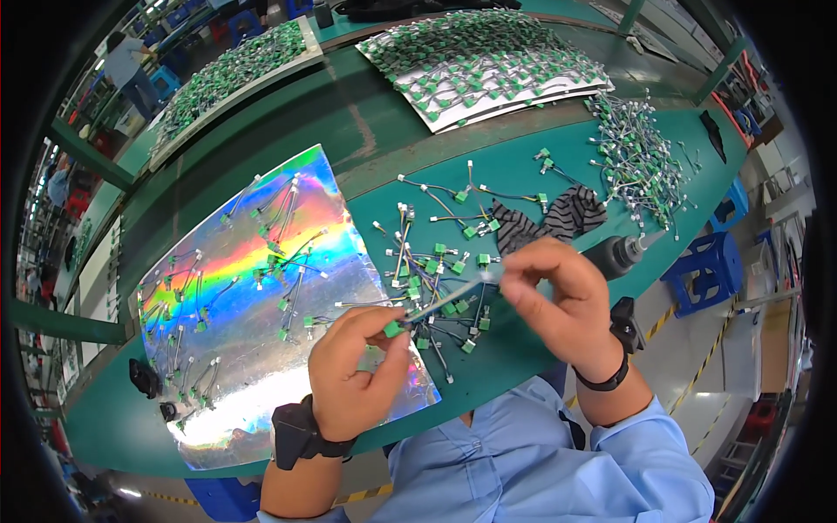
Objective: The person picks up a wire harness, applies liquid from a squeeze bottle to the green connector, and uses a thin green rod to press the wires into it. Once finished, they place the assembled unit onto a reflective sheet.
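Cable (443, 302) of thin wires stretches between both hands above the green bench (510, 344). The left hand (350, 379) pinches its green connector (394, 329); the right hand (567, 301) has thumb and forefinger nearly together at the white end, too blurred to tell whether it grips. Similar cables (433, 267) lie beneath, beside a shiny sheet (261, 349).

You can read no text, label, brand, number or sign anywhere in your view, neither on the green connectors (484, 259) on your tabletop (497, 356) nor on the dark bottle (617, 255).
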A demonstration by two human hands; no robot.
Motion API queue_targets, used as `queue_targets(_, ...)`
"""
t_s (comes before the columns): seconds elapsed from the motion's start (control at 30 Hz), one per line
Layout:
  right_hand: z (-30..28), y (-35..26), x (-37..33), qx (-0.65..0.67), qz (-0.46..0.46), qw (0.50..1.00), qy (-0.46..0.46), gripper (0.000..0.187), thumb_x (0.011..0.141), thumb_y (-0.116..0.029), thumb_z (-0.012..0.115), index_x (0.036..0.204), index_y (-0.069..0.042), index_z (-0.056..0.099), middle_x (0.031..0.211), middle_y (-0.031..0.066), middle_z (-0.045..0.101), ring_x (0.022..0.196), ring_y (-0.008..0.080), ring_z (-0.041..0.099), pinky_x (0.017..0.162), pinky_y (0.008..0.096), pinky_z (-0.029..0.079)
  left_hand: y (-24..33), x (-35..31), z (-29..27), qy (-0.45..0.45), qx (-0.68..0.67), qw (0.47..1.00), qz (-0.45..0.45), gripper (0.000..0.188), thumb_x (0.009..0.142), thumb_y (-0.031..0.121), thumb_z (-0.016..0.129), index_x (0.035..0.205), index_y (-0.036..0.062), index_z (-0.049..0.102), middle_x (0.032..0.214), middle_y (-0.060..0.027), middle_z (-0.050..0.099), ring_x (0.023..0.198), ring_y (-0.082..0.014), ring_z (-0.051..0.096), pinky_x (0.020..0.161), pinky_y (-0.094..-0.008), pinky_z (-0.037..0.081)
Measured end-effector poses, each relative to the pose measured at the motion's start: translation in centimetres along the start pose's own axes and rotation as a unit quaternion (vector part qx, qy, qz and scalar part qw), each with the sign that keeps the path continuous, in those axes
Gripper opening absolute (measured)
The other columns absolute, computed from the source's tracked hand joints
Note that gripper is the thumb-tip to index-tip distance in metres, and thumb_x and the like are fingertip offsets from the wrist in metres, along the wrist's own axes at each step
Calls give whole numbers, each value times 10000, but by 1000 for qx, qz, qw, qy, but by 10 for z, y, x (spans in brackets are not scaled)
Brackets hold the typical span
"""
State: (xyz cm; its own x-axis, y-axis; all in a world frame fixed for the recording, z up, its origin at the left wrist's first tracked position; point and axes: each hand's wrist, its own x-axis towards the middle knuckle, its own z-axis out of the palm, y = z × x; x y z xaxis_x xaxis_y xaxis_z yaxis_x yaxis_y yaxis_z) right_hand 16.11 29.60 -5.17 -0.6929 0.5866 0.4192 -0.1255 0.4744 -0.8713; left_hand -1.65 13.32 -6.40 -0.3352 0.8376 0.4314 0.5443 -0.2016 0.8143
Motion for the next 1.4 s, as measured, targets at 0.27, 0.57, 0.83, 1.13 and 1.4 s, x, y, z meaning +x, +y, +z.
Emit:
queue_targets(0.27,-11,15,-8,-298,50,952,-50,239,757,-43,673,990,-54,622,907,75,600,799,229,584,667,322,475,-1,2,5,46,7,996,-71,250,782,-55,640,1027,-15,605,949,-120,598,711,-145,619,616,-235,495)
queue_targets(0.57,-15,17,-4,-334,56,935,-105,313,733,-66,690,1035,-68,605,992,90,585,911,292,567,768,379,473,-11,7,7,67,54,989,-119,198,798,-43,624,992,-15,596,990,-110,567,676,-115,581,568,-217,465)
queue_targets(0.83,-11,33,6,-486,-21,871,66,322,738,-85,673,1047,-42,594,1005,112,565,940,293,548,771,389,467,-22,5,1,80,1,985,-150,172,800,-45,621,966,-13,595,983,-83,561,662,-85,542,571,-197,443)
queue_targets(1.13,-3,29,7,-434,77,897,-31,260,775,-48,632,1033,-48,597,946,117,574,906,311,554,800,405,459,-23,5,0,86,-78,980,-160,117,831,-38,599,947,-23,598,957,-71,562,692,-76,536,603,-199,449)
queue_targets(1.4,10,28,28,-415,1,910,8,245,776,-46,625,1020,-43,605,974,110,589,910,312,559,800,398,462,-18,4,-1,77,-104,979,-159,92,849,-22,595,940,-32,601,925,-57,571,690,-70,532,613,-197,451)
